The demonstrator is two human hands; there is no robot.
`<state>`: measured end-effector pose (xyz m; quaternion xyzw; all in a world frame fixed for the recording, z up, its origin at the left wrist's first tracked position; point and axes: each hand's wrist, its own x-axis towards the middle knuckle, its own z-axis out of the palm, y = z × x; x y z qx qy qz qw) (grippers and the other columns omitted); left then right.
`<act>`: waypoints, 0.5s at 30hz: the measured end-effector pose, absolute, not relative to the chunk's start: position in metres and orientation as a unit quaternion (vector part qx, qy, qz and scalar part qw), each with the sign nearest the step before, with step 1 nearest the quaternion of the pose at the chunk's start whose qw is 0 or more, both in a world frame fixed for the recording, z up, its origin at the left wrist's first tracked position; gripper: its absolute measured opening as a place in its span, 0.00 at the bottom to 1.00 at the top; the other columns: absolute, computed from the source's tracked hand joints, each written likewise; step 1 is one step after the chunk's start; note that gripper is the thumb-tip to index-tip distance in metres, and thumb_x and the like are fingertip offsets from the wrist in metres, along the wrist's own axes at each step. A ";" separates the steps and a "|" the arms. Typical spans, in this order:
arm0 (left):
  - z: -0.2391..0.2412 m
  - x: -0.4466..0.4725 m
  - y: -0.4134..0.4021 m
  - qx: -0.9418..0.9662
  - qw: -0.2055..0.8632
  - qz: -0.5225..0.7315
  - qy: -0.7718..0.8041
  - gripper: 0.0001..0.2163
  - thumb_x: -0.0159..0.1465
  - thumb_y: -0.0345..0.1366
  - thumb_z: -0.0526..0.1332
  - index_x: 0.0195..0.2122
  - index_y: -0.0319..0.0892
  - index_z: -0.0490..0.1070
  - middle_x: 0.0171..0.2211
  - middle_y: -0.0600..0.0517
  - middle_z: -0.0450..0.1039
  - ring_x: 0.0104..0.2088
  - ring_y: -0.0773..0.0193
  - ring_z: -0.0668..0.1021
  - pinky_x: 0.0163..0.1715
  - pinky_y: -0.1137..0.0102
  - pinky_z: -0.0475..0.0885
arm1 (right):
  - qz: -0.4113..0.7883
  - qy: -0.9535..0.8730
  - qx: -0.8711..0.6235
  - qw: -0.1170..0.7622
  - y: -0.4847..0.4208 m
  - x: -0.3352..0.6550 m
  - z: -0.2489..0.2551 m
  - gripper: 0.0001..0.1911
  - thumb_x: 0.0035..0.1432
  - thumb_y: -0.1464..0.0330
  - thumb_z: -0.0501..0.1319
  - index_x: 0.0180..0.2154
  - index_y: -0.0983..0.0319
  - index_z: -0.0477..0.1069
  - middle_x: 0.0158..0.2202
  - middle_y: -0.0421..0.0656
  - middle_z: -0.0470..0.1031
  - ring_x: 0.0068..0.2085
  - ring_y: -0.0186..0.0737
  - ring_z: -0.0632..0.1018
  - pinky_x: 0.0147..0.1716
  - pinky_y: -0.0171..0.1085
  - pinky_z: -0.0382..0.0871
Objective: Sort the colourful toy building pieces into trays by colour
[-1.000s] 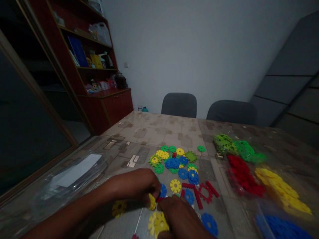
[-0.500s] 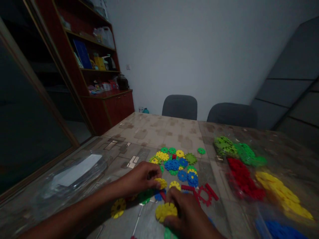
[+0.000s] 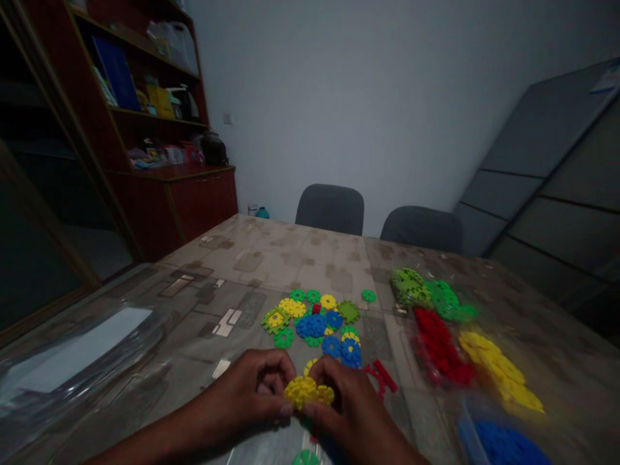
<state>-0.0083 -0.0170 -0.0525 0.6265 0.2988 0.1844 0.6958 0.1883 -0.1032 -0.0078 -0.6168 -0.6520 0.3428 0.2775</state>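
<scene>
My left hand (image 3: 254, 391) and my right hand (image 3: 346, 403) meet near the table's front edge, both closed on a cluster of yellow gear-shaped plastic discs (image 3: 305, 392) held between the fingertips. Just beyond them lie loose discs (image 3: 317, 320) in blue, yellow and green. Flat red pieces (image 3: 381, 376) rest to the right of my right hand. A green disc (image 3: 305, 458) shows at the bottom edge below my hands.
Clear bags at the right hold sorted pieces: green (image 3: 429, 295), red (image 3: 440, 345), yellow (image 3: 498, 368) and blue (image 3: 508, 445). A clear plastic sleeve (image 3: 72, 355) lies at the left. Two grey chairs (image 3: 330, 208) stand behind the patterned table (image 3: 295, 258); a red wooden cabinet (image 3: 165, 194) is far left.
My hands have come together: the yellow disc from the left hand and the yellow piece under the right hand now sit joined between both. The camera view has swung slightly to the right.
</scene>
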 end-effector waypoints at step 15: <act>-0.025 -0.030 0.021 0.837 0.405 0.191 0.315 0.11 0.69 0.43 0.58 0.45 0.43 0.73 0.40 0.48 0.77 0.39 0.58 0.77 0.39 0.65 0.70 | 0.017 -0.518 -0.812 0.270 -0.138 0.424 0.056 0.21 0.51 0.47 0.60 0.35 0.57 0.74 0.30 0.48 0.81 0.29 0.53 0.79 0.28 0.45 0.69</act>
